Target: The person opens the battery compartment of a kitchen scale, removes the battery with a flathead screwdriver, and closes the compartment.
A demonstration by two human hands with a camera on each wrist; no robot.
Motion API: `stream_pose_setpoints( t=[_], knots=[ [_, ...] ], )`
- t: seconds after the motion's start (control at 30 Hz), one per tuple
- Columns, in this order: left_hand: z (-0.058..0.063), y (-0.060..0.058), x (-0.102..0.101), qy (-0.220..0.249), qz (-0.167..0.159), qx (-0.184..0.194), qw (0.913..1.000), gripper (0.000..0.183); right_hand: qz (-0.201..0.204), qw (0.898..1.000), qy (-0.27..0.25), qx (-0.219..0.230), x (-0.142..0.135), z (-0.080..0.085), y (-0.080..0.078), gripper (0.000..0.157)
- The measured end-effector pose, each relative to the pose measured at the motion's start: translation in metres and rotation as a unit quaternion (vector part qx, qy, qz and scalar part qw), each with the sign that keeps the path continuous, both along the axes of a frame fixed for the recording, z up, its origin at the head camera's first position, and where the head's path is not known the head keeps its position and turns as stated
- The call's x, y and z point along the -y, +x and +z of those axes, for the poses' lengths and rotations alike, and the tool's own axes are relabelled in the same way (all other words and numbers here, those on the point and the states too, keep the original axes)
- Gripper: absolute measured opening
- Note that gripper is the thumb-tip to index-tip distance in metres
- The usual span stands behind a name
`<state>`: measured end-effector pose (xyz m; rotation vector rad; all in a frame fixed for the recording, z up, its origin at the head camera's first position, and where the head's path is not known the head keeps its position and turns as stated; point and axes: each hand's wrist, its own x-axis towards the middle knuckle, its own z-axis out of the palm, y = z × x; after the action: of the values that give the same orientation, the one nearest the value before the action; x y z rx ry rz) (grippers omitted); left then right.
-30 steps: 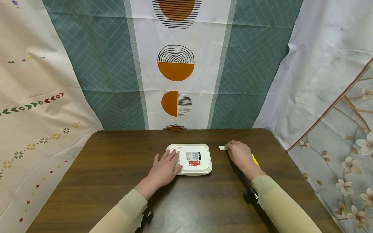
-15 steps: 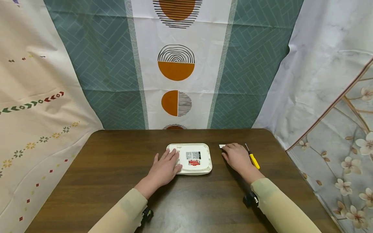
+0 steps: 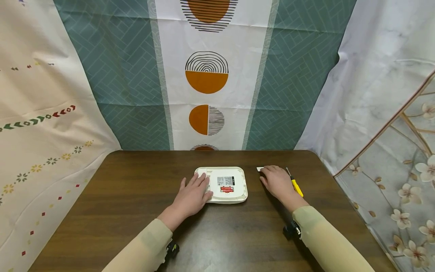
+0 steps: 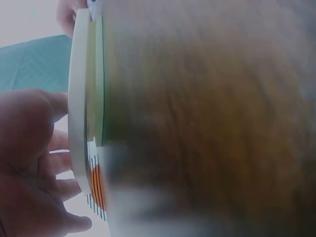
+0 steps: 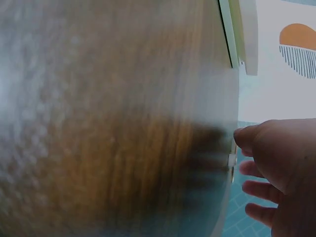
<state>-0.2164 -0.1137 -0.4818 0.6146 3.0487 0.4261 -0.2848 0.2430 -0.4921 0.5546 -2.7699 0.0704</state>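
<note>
A white rounded-rectangular device (image 3: 239,179) lies on the brown table with its label side up. Two red batteries (image 3: 227,189) sit in its bay beneath a grey label. My left hand (image 3: 191,194) rests on the device's left side, fingers spread, thumb towards the near edge. Over to the right, a small flat white piece (image 3: 259,169) lies on the table, partly covered by the fingertips of my right hand (image 3: 276,182). Those fingers (image 5: 261,190) are loosely bent, close by the small white piece (image 5: 232,160) in the right wrist view.
A screwdriver with a yellow handle (image 3: 297,187) lies just right of my right hand, its shaft pointing away. Patterned cloths hang behind the table (image 3: 142,166) and along both sides.
My right hand has shifted slightly and its fingers now cover part of the white piece; the screwdriver it had hidden shows fully. My left hand has stayed on the device.
</note>
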Motion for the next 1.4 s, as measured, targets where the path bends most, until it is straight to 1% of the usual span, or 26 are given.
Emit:
stream_pose_setpoints(
  t=[0.33,0.47,0.67,0.9,1.17,1.4],
  knots=[
    [0.0,-0.001,0.0,-0.004,0.0,-0.009,1.0,0.063,0.008,1.0,-0.005,-0.005,0.006,0.005,0.003,0.039],
    [-0.001,-0.001,-0.001,0.002,0.001,-0.009,1.0,0.064,0.004,1.0,-0.002,-0.005,0.007,0.006,0.005,0.041],
    [0.0,0.001,-0.002,0.008,0.002,-0.01,0.9999,0.063,-0.005,1.0,0.005,-0.021,0.001,0.007,0.009,0.045],
    [-0.001,0.0,-0.002,0.006,0.004,-0.009,0.9999,0.063,-0.019,0.999,0.009,-0.027,-0.01,0.008,0.021,0.057],
    [-0.003,-0.002,-0.003,0.013,0.003,-0.002,0.9999,0.064,-0.033,0.999,0.007,-0.035,-0.031,0.007,0.036,0.061],
    [-0.004,-0.003,-0.002,0.005,0.007,-0.003,1.0,0.064,-0.043,0.998,0.007,-0.039,-0.046,0.009,0.05,0.063]
  ],
)
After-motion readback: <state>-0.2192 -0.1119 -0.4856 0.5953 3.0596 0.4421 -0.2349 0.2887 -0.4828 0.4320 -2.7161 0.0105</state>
